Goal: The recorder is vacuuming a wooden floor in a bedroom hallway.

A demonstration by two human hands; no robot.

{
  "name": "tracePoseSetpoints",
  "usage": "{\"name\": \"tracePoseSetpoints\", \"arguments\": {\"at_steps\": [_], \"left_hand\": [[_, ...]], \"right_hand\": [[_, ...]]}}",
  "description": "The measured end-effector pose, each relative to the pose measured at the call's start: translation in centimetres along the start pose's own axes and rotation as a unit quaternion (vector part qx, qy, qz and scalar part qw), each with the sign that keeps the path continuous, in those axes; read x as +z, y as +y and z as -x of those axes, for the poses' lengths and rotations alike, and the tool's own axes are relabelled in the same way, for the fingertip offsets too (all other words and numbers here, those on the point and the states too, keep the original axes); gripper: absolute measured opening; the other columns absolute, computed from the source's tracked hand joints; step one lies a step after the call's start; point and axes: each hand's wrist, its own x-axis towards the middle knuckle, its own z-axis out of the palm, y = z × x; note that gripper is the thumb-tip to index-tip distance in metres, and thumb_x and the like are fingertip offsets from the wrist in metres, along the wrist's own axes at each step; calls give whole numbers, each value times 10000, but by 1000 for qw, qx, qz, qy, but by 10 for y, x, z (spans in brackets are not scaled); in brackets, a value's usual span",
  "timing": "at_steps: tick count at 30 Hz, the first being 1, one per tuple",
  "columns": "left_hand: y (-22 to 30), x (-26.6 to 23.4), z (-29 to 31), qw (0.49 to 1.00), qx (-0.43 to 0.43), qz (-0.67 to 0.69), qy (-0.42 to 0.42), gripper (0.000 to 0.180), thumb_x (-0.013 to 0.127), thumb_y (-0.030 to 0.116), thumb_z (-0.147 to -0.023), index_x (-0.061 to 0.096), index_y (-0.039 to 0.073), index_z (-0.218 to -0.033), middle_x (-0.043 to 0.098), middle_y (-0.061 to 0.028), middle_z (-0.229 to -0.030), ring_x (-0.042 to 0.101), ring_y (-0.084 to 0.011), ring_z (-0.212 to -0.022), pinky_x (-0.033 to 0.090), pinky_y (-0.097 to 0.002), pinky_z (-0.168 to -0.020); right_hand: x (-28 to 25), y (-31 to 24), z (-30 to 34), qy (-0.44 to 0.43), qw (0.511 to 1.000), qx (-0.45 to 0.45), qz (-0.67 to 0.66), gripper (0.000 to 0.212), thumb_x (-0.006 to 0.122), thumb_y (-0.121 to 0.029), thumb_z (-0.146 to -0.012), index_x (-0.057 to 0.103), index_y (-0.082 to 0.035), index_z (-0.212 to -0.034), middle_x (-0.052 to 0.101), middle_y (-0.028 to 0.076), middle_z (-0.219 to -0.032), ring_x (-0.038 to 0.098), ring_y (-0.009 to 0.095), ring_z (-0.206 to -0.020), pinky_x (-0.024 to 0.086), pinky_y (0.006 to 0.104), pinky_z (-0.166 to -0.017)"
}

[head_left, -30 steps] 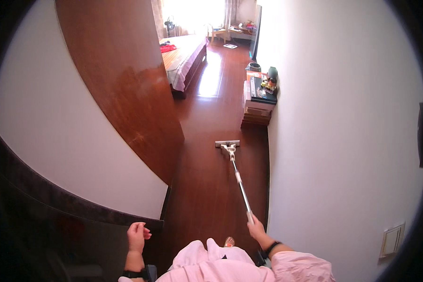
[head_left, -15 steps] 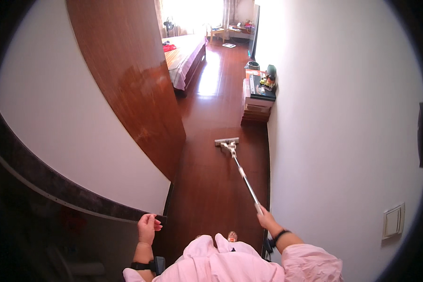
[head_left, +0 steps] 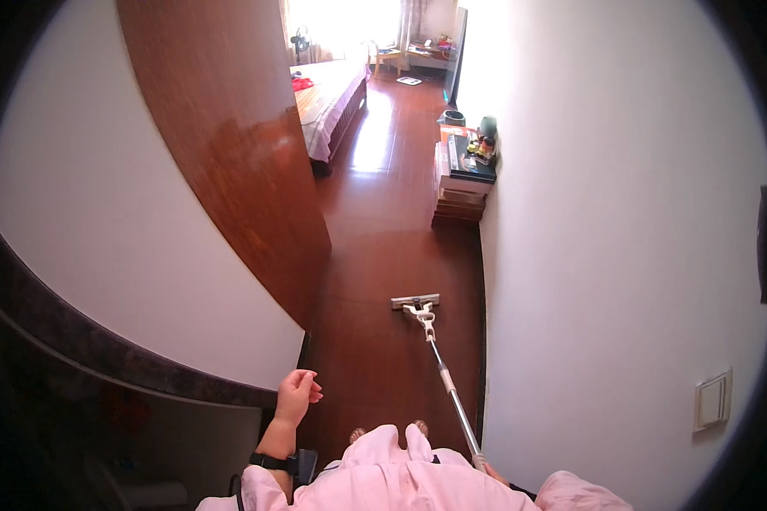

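Observation:
A mop [head_left: 457, 404] with a silver pole and a flat white head slants across the dark red wooden floor [head_left: 362, 358], its head resting on the boards ahead of me. The upper end of the pole is in my right hand [head_left: 493, 473], close against my right side; my pink clothing hides part of that hand. My left hand [head_left: 300, 397] is raised at the left, near the wall's corner. It holds nothing, and its fingers are loosely bent and slightly apart.
A brown wooden door [head_left: 230, 145] stands at the left, a white wall [head_left: 605, 213] with a light switch [head_left: 712, 400] at the right. Farther off are a low stack with a black box [head_left: 470, 163], a bed [head_left: 337, 94] and a small wooden table [head_left: 387, 56].
The mop head has come back toward me along the floor. My right hand has drawn in to my side with the pole, and my left hand has shifted slightly right and up.

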Motion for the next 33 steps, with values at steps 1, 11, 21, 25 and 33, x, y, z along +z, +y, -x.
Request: {"name": "tracePoseSetpoints", "arguments": {"at_steps": [1, 11, 21, 25, 33], "left_hand": [[0, -3, 3, 1000, 1, 0, 4, 169, 491, 175, -933, 575, 30, -957, 599, -50, -711, 593, -129, -573, 493, -245, -515], [5, -54, 79, 976, -5, -41, 216, 182, 462, 170, -942, 570, 25, -961, 594, -58, -692, 585, -137, -534, 490, -248, -482], [7, -60, 106, 967, -10, -51, 249, 168, 467, 166, -939, 564, 30, -946, 587, -48, -682, 574, -125, -531, 487, -241, -479], [11, -34, 62, 988, 15, -18, 154, 179, 480, 179, -935, 574, 27, -951, 595, -55, -692, 583, -130, -538, 489, -239, -487], [14, -9, 3, 999, 16, 8, 35, 170, 479, 169, -938, 576, 31, -954, 599, -49, -701, 591, -125, -563, 489, -233, -508]], "right_hand": [[3, -1, -6, 2, 1000, -6, -13, 555, 563, -231, -806, 421, -104, -1328, 559, 217, -1174, 544, 357, -1087, 440, 391, -897], [43, -73, -216, 63, 985, -161, 10, 525, 495, -146, -813, 445, -254, -1325, 626, 157, -822, 616, 247, -670, 489, 367, -613], [35, -202, -263, -79, 997, 6, -15, 504, 448, -297, -852, 380, -298, -1351, 607, 223, -1053, 597, 365, -951, 470, 407, -800], [1, -96, -207, -25, 998, -62, 18, 499, 444, -255, -856, 378, -307, -1348, 557, 229, -1137, 525, 406, -1050, 421, 456, -882], [-62, 76, 42, -25, 999, 11, 41, 549, 606, -215, -784, 463, -118, -1304, 576, 208, -1158, 561, 336, -1077, 434, 373, -911]]}}
